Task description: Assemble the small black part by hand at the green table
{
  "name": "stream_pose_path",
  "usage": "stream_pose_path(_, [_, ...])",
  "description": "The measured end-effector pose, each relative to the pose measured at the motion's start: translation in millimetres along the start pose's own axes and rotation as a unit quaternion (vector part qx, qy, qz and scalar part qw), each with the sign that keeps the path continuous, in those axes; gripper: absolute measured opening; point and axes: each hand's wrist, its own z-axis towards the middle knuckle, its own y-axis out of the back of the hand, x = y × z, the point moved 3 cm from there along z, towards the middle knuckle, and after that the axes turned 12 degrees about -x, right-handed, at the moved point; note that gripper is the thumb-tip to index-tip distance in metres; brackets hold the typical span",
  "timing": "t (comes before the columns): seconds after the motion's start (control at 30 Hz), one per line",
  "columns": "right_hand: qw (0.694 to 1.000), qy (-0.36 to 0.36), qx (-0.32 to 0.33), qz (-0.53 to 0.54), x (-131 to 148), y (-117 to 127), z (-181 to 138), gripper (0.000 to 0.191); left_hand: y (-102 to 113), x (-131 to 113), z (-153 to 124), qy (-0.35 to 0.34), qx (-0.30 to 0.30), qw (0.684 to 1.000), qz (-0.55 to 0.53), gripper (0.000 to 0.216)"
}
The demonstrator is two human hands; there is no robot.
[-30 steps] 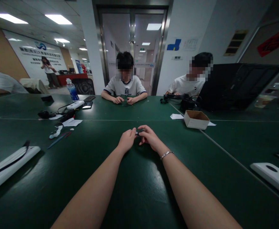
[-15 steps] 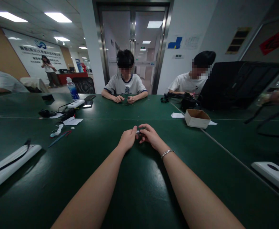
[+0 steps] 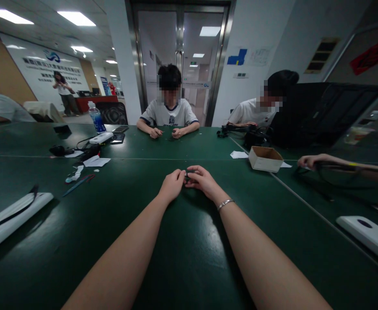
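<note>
Over the middle of the green table [image 3: 189,241], my two hands meet at the fingertips. Between them is a small shiny metal piece [image 3: 186,175], mostly covered by fingers, so its kind does not show. My left hand [image 3: 172,184] is closed, pinching the piece between thumb and fingers. From the other side, my right hand [image 3: 203,181] has its fingers bent around the piece's right end. A silver bracelet [image 3: 225,204] circles my right wrist.
An open cardboard box [image 3: 265,160] stands ahead right, beside papers. Another person's hand [image 3: 311,161] with dark straps reaches in from the right. White cases [image 3: 366,234] lie at both sides. Left are a blue pen-like tool [image 3: 77,185], scraps and a bottle [image 3: 97,118]. Someone sits opposite [image 3: 169,112].
My right fingers have closed in toward my left hand, covering more of the metal piece. At the right, another person's hand has come lower and further in over the table with the straps.
</note>
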Motion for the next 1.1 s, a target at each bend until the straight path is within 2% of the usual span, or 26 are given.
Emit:
stream_pose_path(0.17, [1.000,-0.016,-0.007,-0.016,1.8,-2.8,-1.4,0.005,0.8,-2.4,-1.1,0.003,-0.003,1.000,0.006,0.038])
stream_pose_path(0.63, [0.999,0.021,0.036,-0.025,1.9,-1.2,-3.6,0.029,6.4,-9.8,-2.4,0.011,-0.021,0.999,0.040,0.058])
stream_pose_path(0.97, [0.998,0.020,0.050,-0.015,1.9,-1.6,-4.0,0.033,9.4,-9.3,-2.5,0.023,-0.033,0.997,0.069,0.064])
stream_pose_path(1.03, [0.998,0.021,0.051,-0.009,1.3,-1.1,-3.2,0.031,9.2,-10.1,-4.0,0.024,-0.030,0.997,0.061,0.063])
stream_pose_path(1.1, [0.999,0.023,0.047,-0.001,0.2,-0.2,-2.2,0.030,8.8,-11.1,-5.5,0.015,-0.033,0.998,0.042,0.052])
